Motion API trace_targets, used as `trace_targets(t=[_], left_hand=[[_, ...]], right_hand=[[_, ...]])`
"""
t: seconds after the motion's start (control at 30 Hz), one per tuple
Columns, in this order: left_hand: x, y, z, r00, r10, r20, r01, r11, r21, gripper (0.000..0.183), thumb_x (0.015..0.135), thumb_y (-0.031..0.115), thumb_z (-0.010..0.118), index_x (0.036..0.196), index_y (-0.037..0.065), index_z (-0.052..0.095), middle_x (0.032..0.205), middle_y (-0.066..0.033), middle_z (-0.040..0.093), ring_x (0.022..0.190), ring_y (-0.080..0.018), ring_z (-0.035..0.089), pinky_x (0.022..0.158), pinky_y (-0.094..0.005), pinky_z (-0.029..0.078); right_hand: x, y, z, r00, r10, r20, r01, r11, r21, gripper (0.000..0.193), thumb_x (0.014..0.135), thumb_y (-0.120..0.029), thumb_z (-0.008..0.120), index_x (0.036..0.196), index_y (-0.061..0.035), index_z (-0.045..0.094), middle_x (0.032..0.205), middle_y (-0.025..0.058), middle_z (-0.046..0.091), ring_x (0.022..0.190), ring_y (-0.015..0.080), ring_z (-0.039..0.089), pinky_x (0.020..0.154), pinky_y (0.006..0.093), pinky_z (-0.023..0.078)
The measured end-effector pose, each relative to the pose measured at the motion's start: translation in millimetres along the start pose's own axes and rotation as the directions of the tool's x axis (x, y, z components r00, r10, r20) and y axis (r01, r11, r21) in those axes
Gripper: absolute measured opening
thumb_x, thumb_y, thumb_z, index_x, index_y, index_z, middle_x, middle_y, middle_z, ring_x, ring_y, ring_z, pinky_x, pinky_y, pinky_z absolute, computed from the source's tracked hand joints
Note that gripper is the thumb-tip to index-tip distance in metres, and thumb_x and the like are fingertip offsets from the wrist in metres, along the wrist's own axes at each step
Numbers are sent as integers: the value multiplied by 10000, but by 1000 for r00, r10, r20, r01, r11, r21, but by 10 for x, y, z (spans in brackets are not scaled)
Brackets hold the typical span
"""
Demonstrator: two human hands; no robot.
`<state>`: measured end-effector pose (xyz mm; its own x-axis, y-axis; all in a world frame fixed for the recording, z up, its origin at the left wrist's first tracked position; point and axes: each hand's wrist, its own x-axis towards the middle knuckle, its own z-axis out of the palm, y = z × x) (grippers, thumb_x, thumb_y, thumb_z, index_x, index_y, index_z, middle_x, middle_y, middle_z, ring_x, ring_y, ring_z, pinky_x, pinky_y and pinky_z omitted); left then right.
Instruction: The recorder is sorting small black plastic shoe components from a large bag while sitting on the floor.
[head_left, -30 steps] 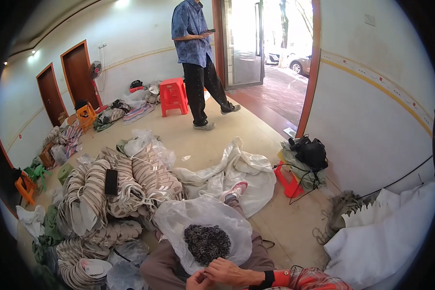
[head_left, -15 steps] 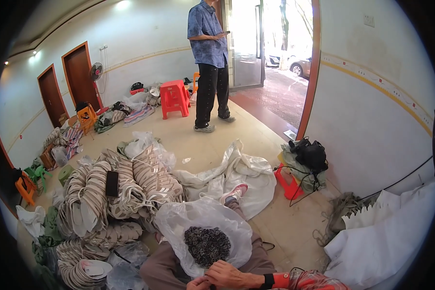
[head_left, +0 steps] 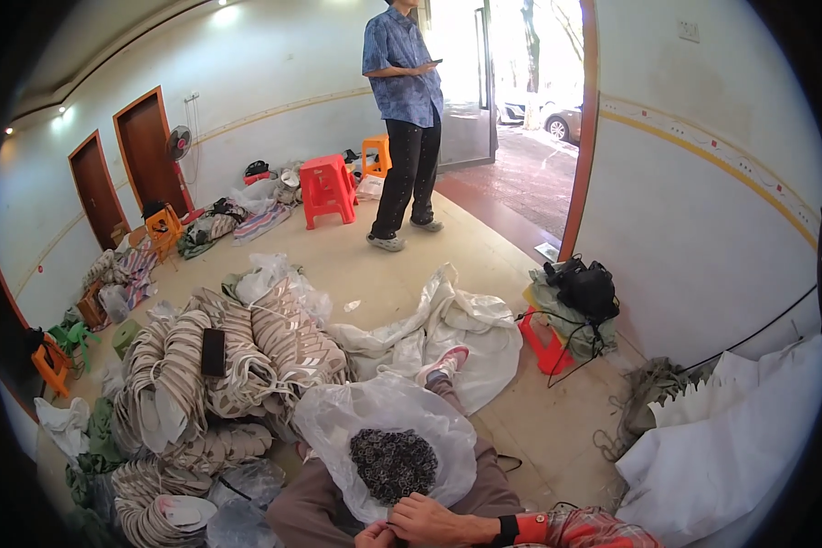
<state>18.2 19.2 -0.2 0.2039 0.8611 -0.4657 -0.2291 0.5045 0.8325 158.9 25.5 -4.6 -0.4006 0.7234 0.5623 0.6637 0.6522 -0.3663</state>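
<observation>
- Presently, the clear plastic bag [head_left: 388, 429] of small dark rings [head_left: 393, 464] sits on the lap, lower centre of frame.
- Right hand [head_left: 434, 521] and left hand [head_left: 374, 535] meet at its near edge; fingers curled, grip cannot be told.
- Judged: the film is soft and slippery, the rings loose; hold the bag by its rim.

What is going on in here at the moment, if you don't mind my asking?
A person sits on the floor with a clear plastic bag of small dark rings on their lap, both hands, left hand and right hand, together at its near edge. Bundled pale straps lie alongside. Another person stands near the doorway.
</observation>
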Motion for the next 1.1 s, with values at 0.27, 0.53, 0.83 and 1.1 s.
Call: trace_targets(t=[0.27,0.53,0.83,1.1], left_hand=[[81,-142,-74,1000,11,16,-9,995,-96,131,839,87,463,757,27,547,584,-39,505,471,-120,445,447,-240,346],[6,-119,-169,975,-124,183,165,959,-230,226,893,235,458,800,58,564,648,-46,568,537,-141,515,498,-253,403],[42,124,-99,963,210,168,-263,870,417,234,785,132,474,660,3,623,641,-60,592,559,-102,536,495,-243,413],[-14,385,69,997,11,83,-10,1000,-14,156,839,16,483,952,-71,545,774,-117,633,666,-165,626,619,-251,506]], right_hand=[[89,-39,39,991,59,-117,-46,993,105,175,792,-192,566,744,-32,515,700,81,442,674,230,453,649,346,371],[20,-46,30,987,163,7,-160,958,236,181,814,-202,548,756,-38,499,740,127,474,702,280,475,642,376,386],[169,76,-159,925,138,355,-148,989,1,174,671,-225,609,649,-54,619,705,145,596,705,310,588,627,416,459],[252,166,-96,595,580,556,-683,1,730,194,862,-192,552,747,-37,568,635,12,552,545,97,495,507,223,376]])
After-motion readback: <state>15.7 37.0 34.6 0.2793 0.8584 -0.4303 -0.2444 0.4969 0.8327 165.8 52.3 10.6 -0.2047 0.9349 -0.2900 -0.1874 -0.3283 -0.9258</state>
